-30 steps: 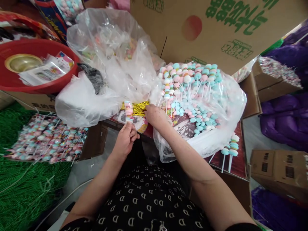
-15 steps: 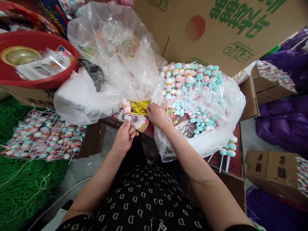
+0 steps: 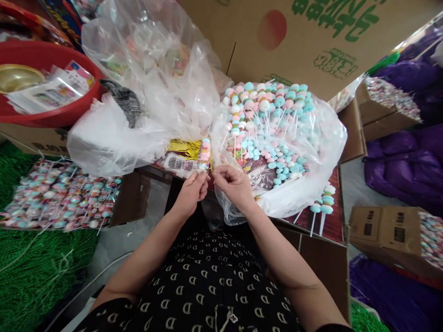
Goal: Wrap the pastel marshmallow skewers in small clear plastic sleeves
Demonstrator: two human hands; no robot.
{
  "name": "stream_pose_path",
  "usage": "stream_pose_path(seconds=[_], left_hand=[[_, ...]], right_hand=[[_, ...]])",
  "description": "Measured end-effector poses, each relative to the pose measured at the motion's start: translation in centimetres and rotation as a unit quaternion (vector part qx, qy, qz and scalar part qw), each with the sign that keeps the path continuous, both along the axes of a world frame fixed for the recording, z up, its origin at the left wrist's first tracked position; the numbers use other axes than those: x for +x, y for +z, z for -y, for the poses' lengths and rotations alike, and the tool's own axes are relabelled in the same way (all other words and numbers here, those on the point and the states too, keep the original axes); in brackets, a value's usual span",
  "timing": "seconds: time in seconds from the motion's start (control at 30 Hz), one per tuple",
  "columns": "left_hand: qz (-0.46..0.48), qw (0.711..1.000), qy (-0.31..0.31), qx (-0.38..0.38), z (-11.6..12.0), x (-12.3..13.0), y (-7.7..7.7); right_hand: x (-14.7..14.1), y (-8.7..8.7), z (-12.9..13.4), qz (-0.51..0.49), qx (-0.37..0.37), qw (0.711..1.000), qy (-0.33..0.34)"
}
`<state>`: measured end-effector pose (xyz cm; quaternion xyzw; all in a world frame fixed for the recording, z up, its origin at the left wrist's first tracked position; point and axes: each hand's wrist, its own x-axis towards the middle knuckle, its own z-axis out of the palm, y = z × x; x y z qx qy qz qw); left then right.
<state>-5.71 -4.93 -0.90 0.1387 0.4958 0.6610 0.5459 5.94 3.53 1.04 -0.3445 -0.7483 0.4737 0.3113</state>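
Note:
Between the thumb and fingers of my left hand (image 3: 192, 191) is the lower end of a marshmallow skewer (image 3: 204, 154), upright in a clear wrapper, with pink, white and blue sweets. My right hand (image 3: 232, 182) is closed in a pinch just right of the wrapper's bottom, its fingertips close to my left thumb. Whatever it pinches is too small to make out. Behind the skewer lies a bunch of gold twist ties (image 3: 183, 146), beside printed clear wrappers (image 3: 176, 163).
Unwrapped marshmallow skewers (image 3: 266, 106) and loose marshmallows (image 3: 285, 166) lie on a plastic bag (image 3: 321, 143) at right. Wrapped skewers (image 3: 65, 193) fill a box at left. A red basin (image 3: 51, 121) stands upper left; a large carton (image 3: 242, 27) rises behind.
My right hand has left the gold twist ties and come down beside my left hand. The wrapped skewer has shifted right, in front of the ties. The whole view has turned slightly.

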Motion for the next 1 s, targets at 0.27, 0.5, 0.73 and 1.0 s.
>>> stream_pose_path(seconds=[0.27,0.5,0.73,1.0], left_hand=[[-0.155,0.985,-0.066,0.029,-0.2,3.1,0.0],[-0.119,0.991,-0.048,0.023,-0.7,4.6,-0.2],[-0.106,0.991,-0.080,0.032,-0.9,6.0,-0.3],[0.048,0.990,-0.130,-0.022,-1.4,6.4,1.6]], right_hand=[[2.7,-0.7,2.1,0.206,0.125,0.967,-0.084],[5.5,-0.4,2.8,0.189,0.168,0.964,-0.084],[6.3,-1.2,3.2,0.154,0.112,0.969,-0.156],[7.6,-2.0,3.0,-0.032,-0.044,0.986,-0.160]])
